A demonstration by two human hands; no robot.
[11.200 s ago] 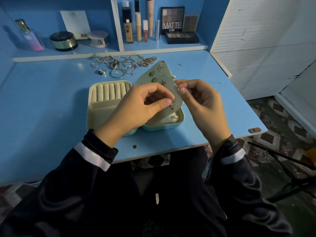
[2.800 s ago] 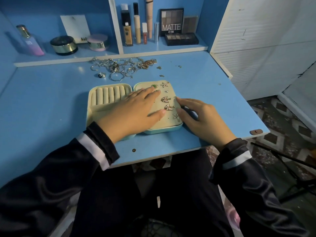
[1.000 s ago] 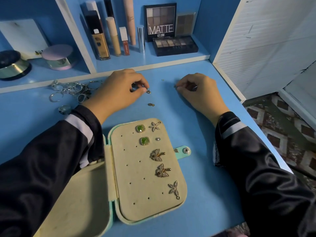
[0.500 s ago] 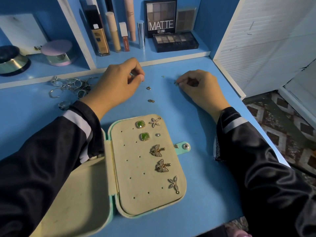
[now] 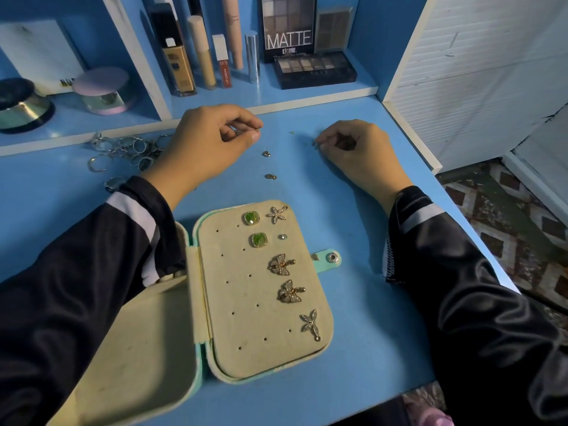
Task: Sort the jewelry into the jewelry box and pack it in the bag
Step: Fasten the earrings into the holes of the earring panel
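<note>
The mint jewelry box [image 5: 322, 348] lies open on the blue desk, and its cream earring panel [image 5: 239, 302] holds several pinned earrings: two green square studs, butterflies and stars. My left hand [image 5: 209, 142] hovers beyond the box and pinches a small earring between thumb and forefinger. My right hand [image 5: 356, 152] rests on the desk to the right, its fingertips pinching a tiny piece. Two loose earrings [image 5: 266, 154] lie between the hands. A pile of silver rings [image 5: 123, 149] sits at the left, partly hidden by my left wrist. No bag is in view.
A low shelf at the back carries cosmetic bottles [image 5: 181, 63], an eyeshadow palette [image 5: 313, 69] and round compacts [image 5: 103, 90]. A white panel [image 5: 476, 72] stands at the desk's right end; the desk's right edge drops to a tiled floor [image 5: 507, 216].
My left hand has lifted slightly with the small earring pinched. My right hand stays at the same spot on the desk with fingertips closing on a tiny piece. The view has drawn closer.
</note>
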